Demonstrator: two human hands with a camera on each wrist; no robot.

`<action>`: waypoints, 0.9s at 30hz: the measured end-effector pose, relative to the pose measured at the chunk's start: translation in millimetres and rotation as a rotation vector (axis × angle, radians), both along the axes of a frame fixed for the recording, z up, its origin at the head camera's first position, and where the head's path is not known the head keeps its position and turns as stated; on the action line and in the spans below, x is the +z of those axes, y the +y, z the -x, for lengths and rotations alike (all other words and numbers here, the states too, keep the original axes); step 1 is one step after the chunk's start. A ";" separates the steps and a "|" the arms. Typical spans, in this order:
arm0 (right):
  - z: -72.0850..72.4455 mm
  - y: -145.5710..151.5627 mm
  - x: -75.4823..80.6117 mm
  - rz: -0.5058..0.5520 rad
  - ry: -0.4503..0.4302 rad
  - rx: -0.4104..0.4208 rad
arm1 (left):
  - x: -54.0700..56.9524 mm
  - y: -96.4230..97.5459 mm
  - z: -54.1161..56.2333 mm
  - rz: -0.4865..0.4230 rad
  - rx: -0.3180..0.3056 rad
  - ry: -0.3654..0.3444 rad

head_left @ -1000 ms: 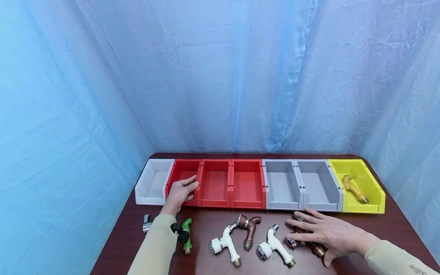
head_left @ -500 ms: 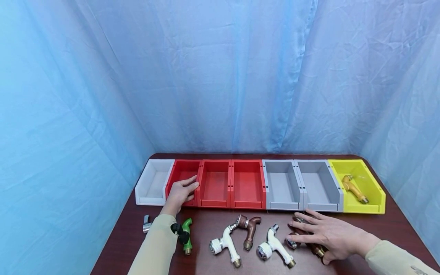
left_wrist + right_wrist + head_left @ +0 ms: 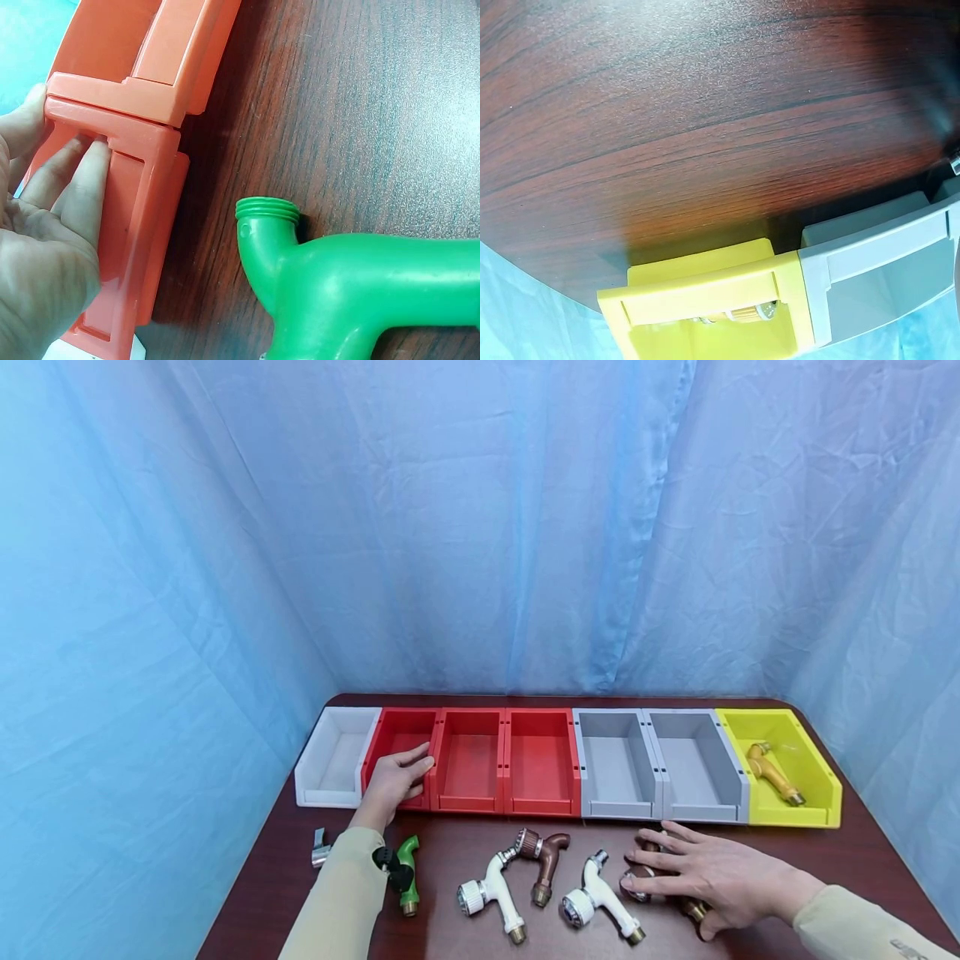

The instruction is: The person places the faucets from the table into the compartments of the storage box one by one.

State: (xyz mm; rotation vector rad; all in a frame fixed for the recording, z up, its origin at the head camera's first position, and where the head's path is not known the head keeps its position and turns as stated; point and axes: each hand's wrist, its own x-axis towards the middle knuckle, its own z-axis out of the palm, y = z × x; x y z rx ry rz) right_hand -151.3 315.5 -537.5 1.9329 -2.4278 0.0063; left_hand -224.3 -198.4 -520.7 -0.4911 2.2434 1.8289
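My left hand (image 3: 393,781) reaches into the leftmost red bin (image 3: 124,225), its extended fingers touching the wall shared with the neighbouring red bin (image 3: 470,760). Below its wrist a green faucet (image 3: 408,877) lies on the table, partly hidden by the black wrist strap. On the right, my right hand (image 3: 712,877) is spread over a brown faucet (image 3: 695,908), fingers lying across it and the thumb near its brass threaded end. Most of that faucet is hidden under the hand. Left of it lies a white faucet (image 3: 607,902).
Another white faucet (image 3: 498,893) and a brown faucet (image 3: 550,864) lie mid-table. A silver metal piece (image 3: 320,852) shows beside the left sleeve. The bin row also includes a white bin (image 3: 326,797), two grey bins (image 3: 622,810) and a yellow bin (image 3: 795,816) containing a yellow faucet (image 3: 772,774).
My right hand has shifted slightly left and toward me; the brown faucet under it has turned a little, so more of its round brown handle shows. The left hand stays still.
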 end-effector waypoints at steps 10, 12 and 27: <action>-3.2 -3.2 1.9 0.033 0.021 -0.008 | 1.1 0.8 -0.8 0.004 0.001 -0.002; -3.2 -3.8 1.7 0.034 0.032 -0.009 | 1.2 1.2 -0.6 0.003 0.000 -0.001; -5.9 -3.4 1.2 0.095 0.081 -0.013 | 1.8 0.4 -0.8 0.005 0.010 -0.004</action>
